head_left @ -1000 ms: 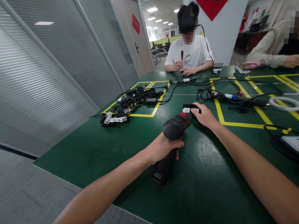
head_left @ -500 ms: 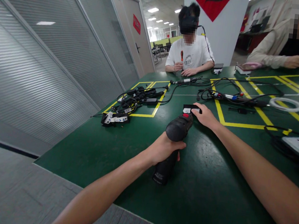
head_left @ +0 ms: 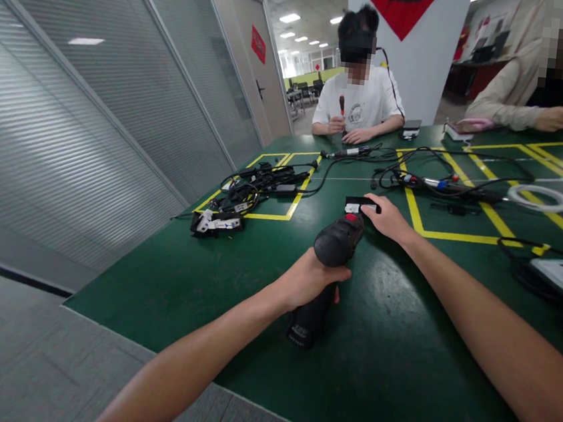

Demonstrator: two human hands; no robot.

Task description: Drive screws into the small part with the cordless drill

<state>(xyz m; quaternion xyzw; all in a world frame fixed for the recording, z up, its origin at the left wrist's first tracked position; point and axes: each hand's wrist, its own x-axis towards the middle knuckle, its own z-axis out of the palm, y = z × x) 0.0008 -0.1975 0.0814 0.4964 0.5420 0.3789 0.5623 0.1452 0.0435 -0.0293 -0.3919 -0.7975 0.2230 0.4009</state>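
My left hand (head_left: 310,282) is wrapped round the grip of a black cordless drill (head_left: 334,242) with a red part on top. The drill points away from me, and its battery base hangs low above the green table. Its front end is hidden behind its body. My right hand (head_left: 384,217) grips the right end of a small black block with a white label (head_left: 357,206). The block lies just beyond the drill's front. Whether the drill touches it I cannot tell.
A heap of black cables and adapters (head_left: 268,186) lies at the left, with a black and white part (head_left: 217,223) nearer me. Corded tools (head_left: 445,186) and a white ring (head_left: 539,197) are at the right. Across the table (head_left: 192,295), a person (head_left: 358,101) holds a screwdriver (head_left: 341,105); another sits at right.
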